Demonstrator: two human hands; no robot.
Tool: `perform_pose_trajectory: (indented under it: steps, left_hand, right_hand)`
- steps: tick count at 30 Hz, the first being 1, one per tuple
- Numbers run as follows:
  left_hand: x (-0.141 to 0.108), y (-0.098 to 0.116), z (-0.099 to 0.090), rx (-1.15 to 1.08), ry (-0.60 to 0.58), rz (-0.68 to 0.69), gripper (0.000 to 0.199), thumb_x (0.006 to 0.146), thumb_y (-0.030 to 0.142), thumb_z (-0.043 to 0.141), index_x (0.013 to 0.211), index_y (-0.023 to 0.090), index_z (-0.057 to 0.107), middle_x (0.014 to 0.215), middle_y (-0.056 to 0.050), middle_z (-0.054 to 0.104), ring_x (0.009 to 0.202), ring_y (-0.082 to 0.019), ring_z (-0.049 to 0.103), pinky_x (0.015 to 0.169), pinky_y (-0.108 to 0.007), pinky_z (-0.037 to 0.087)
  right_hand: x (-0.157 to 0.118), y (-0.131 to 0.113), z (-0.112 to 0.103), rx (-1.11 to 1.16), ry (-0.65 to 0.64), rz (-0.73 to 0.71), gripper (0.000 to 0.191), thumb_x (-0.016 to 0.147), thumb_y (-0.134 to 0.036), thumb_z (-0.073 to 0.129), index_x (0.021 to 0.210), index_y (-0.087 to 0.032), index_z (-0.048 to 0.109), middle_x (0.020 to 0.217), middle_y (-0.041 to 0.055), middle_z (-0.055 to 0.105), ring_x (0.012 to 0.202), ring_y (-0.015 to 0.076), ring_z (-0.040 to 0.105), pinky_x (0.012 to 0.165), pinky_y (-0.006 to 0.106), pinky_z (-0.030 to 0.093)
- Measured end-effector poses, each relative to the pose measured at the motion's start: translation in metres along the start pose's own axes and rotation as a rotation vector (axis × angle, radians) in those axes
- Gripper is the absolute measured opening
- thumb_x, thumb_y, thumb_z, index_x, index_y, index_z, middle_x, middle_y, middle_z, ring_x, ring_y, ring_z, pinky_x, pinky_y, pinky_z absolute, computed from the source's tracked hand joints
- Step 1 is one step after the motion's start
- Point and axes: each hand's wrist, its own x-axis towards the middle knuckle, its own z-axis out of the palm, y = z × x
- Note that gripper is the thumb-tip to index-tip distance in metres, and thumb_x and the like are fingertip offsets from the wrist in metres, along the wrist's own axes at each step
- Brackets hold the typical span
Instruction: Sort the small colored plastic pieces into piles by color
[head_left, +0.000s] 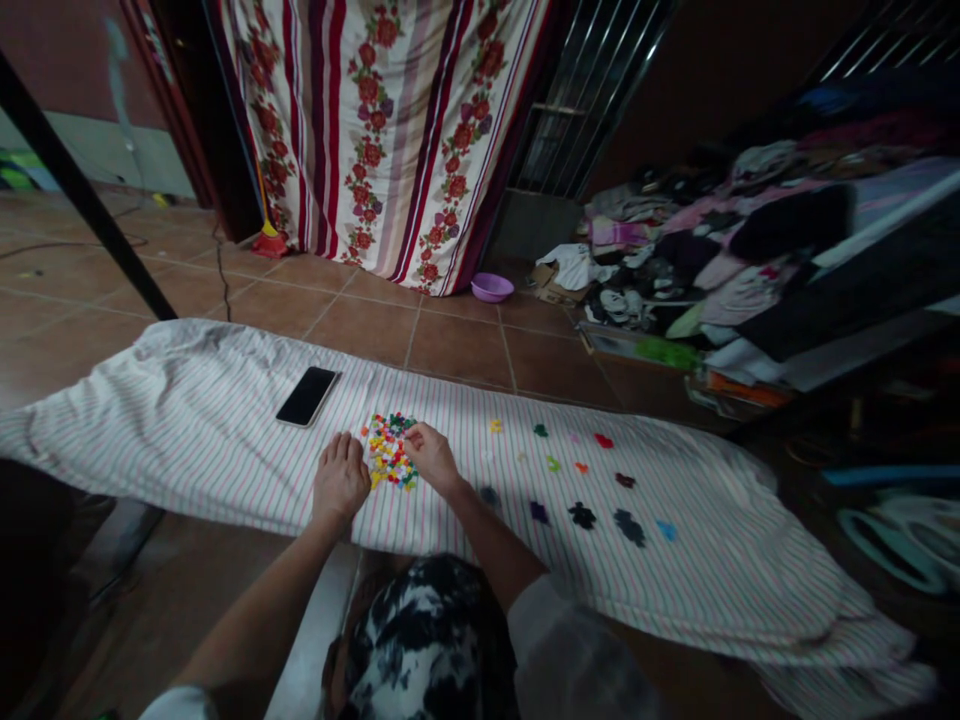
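A mixed heap of small coloured pieces (388,462), like beads or buttons, lies on a striped cloth (247,470). My left hand (341,478) rests palm down at the heap's left edge, fingers laid out. Over the right edge of the heap, my right hand (435,457) has its fingertips pinched together; anything between them is too small to make out. To the right sit little single-colour groups, among them a yellow group (496,426), a red group (604,440), a black group (582,515), a dark grey group (629,527) and a blue group (667,529).
A phone (307,396) with a dark screen lies left of the heap. Beyond the cloth are a tiled floor (375,318), a purple basin (493,288), a red broom (270,241) and a flowered curtain (405,130). Piled clothes (675,240) fill the back right.
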Motion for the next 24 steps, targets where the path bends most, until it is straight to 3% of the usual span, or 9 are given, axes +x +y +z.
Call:
perform_pose_trajectory:
  steps: [10, 19, 24]
  left_hand:
    - [-0.002, -0.001, -0.001, -0.014, 0.05, 0.037, 0.035, 0.086, 0.019, 0.039, 0.113, 0.011, 0.059, 0.127, -0.019, 0.059, 0.128, -0.031, 0.048, 0.105, -0.045, 0.04]
    - [-0.005, -0.007, 0.006, -0.01, 0.055, 0.051, 0.035, 0.085, 0.016, 0.039, 0.113, 0.009, 0.059, 0.125, -0.02, 0.059, 0.125, -0.029, 0.05, 0.105, -0.045, 0.04]
    - [-0.004, -0.007, 0.003, -0.015, 0.035, 0.047, 0.032, 0.084, 0.016, 0.041, 0.109, 0.009, 0.06, 0.123, -0.02, 0.06, 0.122, -0.03, 0.052, 0.103, -0.044, 0.041]
  right_hand:
    - [-0.047, 0.016, -0.036, -0.059, 0.143, 0.007, 0.024, 0.073, -0.011, 0.052, 0.091, -0.02, 0.064, 0.082, 0.0012, 0.061, 0.073, 0.0145, 0.058, 0.073, 0.026, 0.049]
    - [-0.094, 0.042, -0.072, 0.001, 0.29, 0.01, 0.022, 0.082, -0.022, 0.05, 0.093, -0.021, 0.07, 0.084, 0.004, 0.066, 0.074, 0.0158, 0.063, 0.072, 0.028, 0.052]
    - [-0.121, 0.056, -0.095, -0.017, 0.347, 0.085, 0.022, 0.081, -0.023, 0.05, 0.091, -0.021, 0.07, 0.088, 0.0049, 0.07, 0.08, 0.0178, 0.066, 0.078, 0.031, 0.053]
